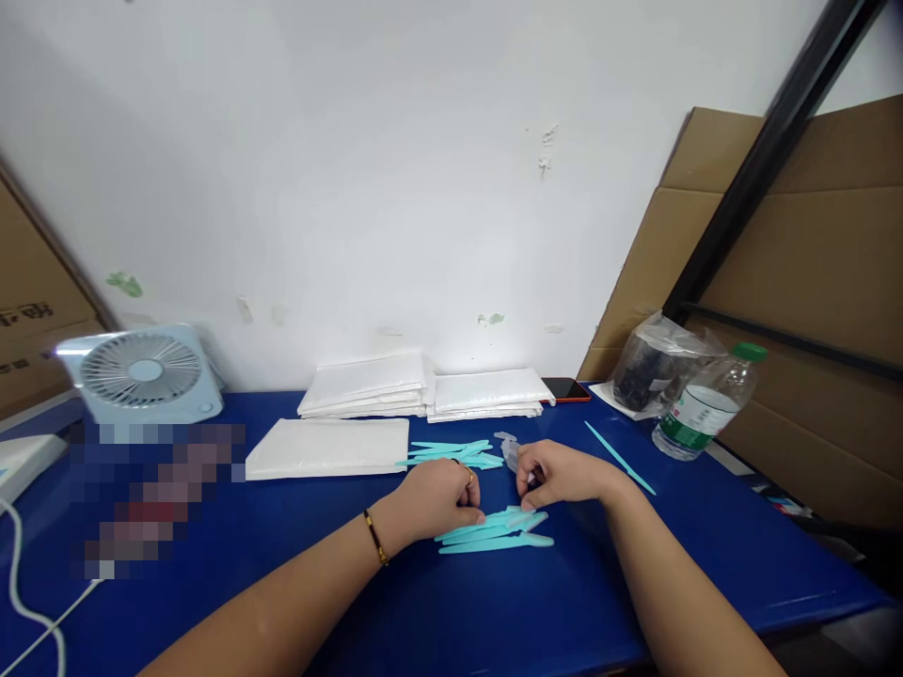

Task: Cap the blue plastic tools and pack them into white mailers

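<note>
Where the two bare hands meet over the blue desk [494, 611], a near group of slim turquoise sticks [494, 543] lies beneath and between them. At least three can be counted there (the overlap hides an exact number), with four or more in a far group [466, 450] just beyond the left hand [434, 494], and one lone stick [619, 458] on the right: three places in all. The near sticks run mostly left to right, narrow ends leftward and broader ends rightward, the nearest almost level. The far group also lies roughly crosswise, while the lone stick slants from far left to near right. All are smooth and evenly coloured; some in the near group have paler, translucent-looking ends.

The left fingers are curled, thumb tip at the near sticks; whether they grip one, I cannot tell. The right hand [561, 473] has its thumb and forefinger narrowly apart over the pale ends, and a hold there cannot be made out either. Small clear pieces [509, 451] lie just beside it.

Behind are two stacks of white packets [486, 390], plus one single white packet [331, 447], one phone [568, 388], one bottle [698, 414] and one fan [145, 371].
</note>
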`<state>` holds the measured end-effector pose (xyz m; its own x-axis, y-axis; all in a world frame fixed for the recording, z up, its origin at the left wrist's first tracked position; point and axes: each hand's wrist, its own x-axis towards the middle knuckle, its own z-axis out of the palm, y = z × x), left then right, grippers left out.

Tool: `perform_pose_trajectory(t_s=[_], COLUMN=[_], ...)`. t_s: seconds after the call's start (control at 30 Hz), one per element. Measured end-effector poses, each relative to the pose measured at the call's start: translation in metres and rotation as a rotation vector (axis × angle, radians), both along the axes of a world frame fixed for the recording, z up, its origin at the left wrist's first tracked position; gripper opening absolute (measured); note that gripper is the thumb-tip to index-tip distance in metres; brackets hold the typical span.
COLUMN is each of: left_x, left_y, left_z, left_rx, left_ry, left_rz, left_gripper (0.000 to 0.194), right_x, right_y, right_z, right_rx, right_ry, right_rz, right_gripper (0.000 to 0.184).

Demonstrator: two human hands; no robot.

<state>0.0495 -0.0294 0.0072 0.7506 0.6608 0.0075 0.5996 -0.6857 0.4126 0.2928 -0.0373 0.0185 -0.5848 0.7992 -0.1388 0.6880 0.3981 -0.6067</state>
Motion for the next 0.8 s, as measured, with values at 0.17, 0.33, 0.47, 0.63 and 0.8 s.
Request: perform_pose_trajectory(t_s=[0.17,0.33,0.47,0.63,0.8], left_x=[0.001,0.002,0.001,-0.002,0.0], left_y=[0.0,-0.003,-0.001,0.007,0.008], left_z=[-0.002,0.0,0.0,0.003,0.003], left_rx=[0.059,-0.005,0.026,0.146,0.142], left_ry=[0.005,0.02,0.016,0.027,-0.039], left_rz=[0.081,0.113,0.112,0.138,0.112], left_gripper=[0.012,0.02,0.023,0.025,0.018], right_x=[-0.009,-0.016,-0.02,-0.011,-0.01], right_y=[0.001,-0.001,-0.002,0.0,0.0], right_z=[-0.009,-0.01,-0.004,0.001,0.001], right_rx=[0.032,0.153,0.199,0.217,0.227], right_ry=[-0.025,-0.052,-0.028,0.008,0.052], right_rz=[0.046,0.035,0.051,-0.015,-0.049], right_gripper=[0.017,0.008,0.006,0.007,0.009])
